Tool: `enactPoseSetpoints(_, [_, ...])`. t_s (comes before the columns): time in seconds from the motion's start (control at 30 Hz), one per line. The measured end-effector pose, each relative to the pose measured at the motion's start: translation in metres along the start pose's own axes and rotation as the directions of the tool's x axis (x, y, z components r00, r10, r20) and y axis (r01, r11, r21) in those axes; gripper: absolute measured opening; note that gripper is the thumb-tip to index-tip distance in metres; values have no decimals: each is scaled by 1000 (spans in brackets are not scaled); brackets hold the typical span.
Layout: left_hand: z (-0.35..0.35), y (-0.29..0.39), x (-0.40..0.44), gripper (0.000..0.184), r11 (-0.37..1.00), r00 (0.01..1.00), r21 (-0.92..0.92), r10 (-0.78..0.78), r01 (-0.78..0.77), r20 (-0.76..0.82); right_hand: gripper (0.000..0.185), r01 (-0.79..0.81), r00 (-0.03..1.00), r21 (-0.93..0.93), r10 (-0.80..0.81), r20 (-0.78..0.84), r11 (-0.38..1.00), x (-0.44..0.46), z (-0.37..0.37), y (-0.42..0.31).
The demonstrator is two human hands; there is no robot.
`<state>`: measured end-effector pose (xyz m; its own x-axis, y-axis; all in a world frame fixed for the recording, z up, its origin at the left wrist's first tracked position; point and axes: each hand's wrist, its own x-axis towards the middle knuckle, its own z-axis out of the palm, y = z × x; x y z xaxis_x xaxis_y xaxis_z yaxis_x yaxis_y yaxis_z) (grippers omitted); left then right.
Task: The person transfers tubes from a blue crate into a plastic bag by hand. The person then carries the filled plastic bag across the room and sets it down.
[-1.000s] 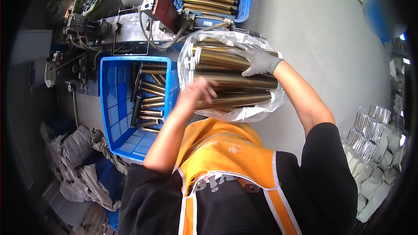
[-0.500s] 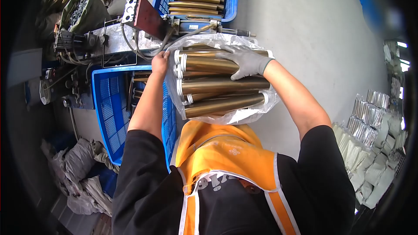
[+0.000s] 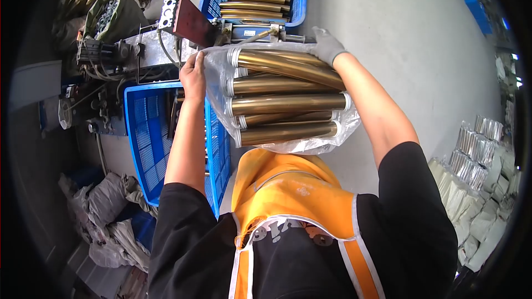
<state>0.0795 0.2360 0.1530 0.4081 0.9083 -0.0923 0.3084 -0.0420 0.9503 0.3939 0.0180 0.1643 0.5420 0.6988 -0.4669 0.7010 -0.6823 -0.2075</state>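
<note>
Before me is a clear plastic bag (image 3: 218, 80) holding several bronze-coloured tubes (image 3: 288, 103) with white rings at their ends. The tubes lie side by side, mostly crosswise, and the top one slants down to the right. My left hand (image 3: 193, 77), bare, is closed on the bag's edge at the upper left. At the upper right corner my right hand (image 3: 329, 47), in a grey glove, pinches the bag's far edge, just beyond the slanting tube's upper side. Part of its fingers is hidden behind the film.
To the left stands a blue crate (image 3: 128, 133) with more tubes inside. Beyond the bag, another blue crate (image 3: 302, 0) holds a row of bronze tubes. A machine with a dark red block (image 3: 194, 20) and hoses is at the upper left. Wrapped bundles (image 3: 471, 160) are stacked at right.
My right hand has left the top of the tubes and moved up and right to the bag's edge. My left hand has shifted slightly left, and the bag's far side is drawn more open.
</note>
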Motion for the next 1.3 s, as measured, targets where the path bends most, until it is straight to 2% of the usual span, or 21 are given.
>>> enactPoseSetpoints(0.07, [3, -4, 0, 27, 993, 1000, -119, -20, 20, -6, 56, -57, 998, -35, 57, -17, 998, 20, -2, 17])
enactPoseSetpoints(0.13, [2, -8, 4, 28, 993, 999, -116, -32, 30, -18, 47, -29, 910, -261, 133, 391, 965, 33, -5, 18])
enactPoseSetpoints(0.2, [-2, -13, 6, 30, 997, 998, -65, -37, 34, -53, 40, -83, 949, -228, 146, 279, 970, 23, -9, 22])
enactPoseSetpoints(0.27, [-6, -5, 1, 30, 1000, 999, -17, -12, 11, -45, 32, -157, 984, -83, 149, -100, 984, 13, -19, 31])
enactPoseSetpoints(0.3, [-6, 2, -2, 29, 999, 1000, 46, -9, 9, 2, 25, 113, 941, -233, -179, -287, 966, 64, 29, 96])
enactPoseSetpoints(0.33, [-5, 5, -5, 28, 994, 999, 107, -8, 3, 50, 25, 114, 941, -234, -181, -288, 966, 58, 22, 93])
enactPoseSetpoints(0.4, [-2, 4, -6, 28, 996, 998, 83, -30, 26, 52, 24, 113, 911, 385, 59, -407, 916, 21, -14, 73])
enactPoseSetpoints(0.47, [-6, -5, -2, 29, 1000, 1000, 17, -16, 16, 21, 25, 160, 900, 197, -61, -431, 967, -7, -32, 69])
enactPoseSetpoints(0.57, [-9, -3, -8, 30, 996, 998, 65, -60, 59, 9, 36, 249, 943, 122, -212, -257, 961, -29, -35, 85])
enactPoseSetpoints(0.67, [-10, -6, -23, 30, 994, 1000, 105, -22, 21, 10, 40, 347, 890, -11, -333, -310, 938, -30, -22, 118])
enactPoseSetpoints(0.7, [-16, -23, -26, 39, 998, 995, 39, -46, 43, 85, 38, 234, 956, 237, -179, -234, 943, -38, -26, 119])
enactPoseSetpoints(0.73, [-14, -27, -35, 39, 998, 995, 38, -46, 43, 84, 38, 235, 955, 236, -179, -235, 943, -39, -24, 125])
enactPoseSetpoints(0.8, [-16, -32, -60, 53, 965, 990, 240, -125, 106, 67, 34, -103, 992, 234, 81, 99, 967, -32, -11, 145])
enactPoseSetpoints(0.83, [-15, -21, -75, 68, 960, 977, 225, -189, 164, 95, 35, -182, 976, 617, 63, 210, 765, -16, 24, 177])
enactPoseSetpoints(0.87, [-17, -26, -86, 79, 908, 993, 412, -110, 78, 54, 35, -179, 976, 617, 61, 208, 766, -24, 25, 170])
enactPoseSetpoints(0.93, [-17, -46, -105, 89, 927, 992, 356, -91, 116, -84, 38, -208, 978, 854, 84, 192, 477, -50, 30, 146])
enactPoseSetpoints(0.97, [-22, -52, -112, 95, 909, 965, 327, -255, 259, -58, 43, -208, 978, 865, 116, 174, 457, -45, 40, 152])
enactPoseSetpoints(1.07, [-27, -80, -130, 57, 865, 872, 181, -485, 467, 70, 35, -356, 891, 818, 428, 151, 452, -59, 38, 141])
enactPoseSetpoints(1.1, [-26, -72, -136, 43, 882, 911, 295, -405, 367, 81, 35, -355, 891, 818, 428, 149, 453, -62, 35, 139])
enactPoseSetpoints(1.17, [-27, -84, -139, 40, 920, 957, 282, -291, 274, 20, 28, -465, 874, 877, 221, 433, 122, -67, 30, 133])
enactPoseSetpoints(1.3, [-34, -91, -141, 34, 946, 974, 234, -213, 225, -74, 21, -375, 925, 923, 90, 368, 83, -48, 58, 165])
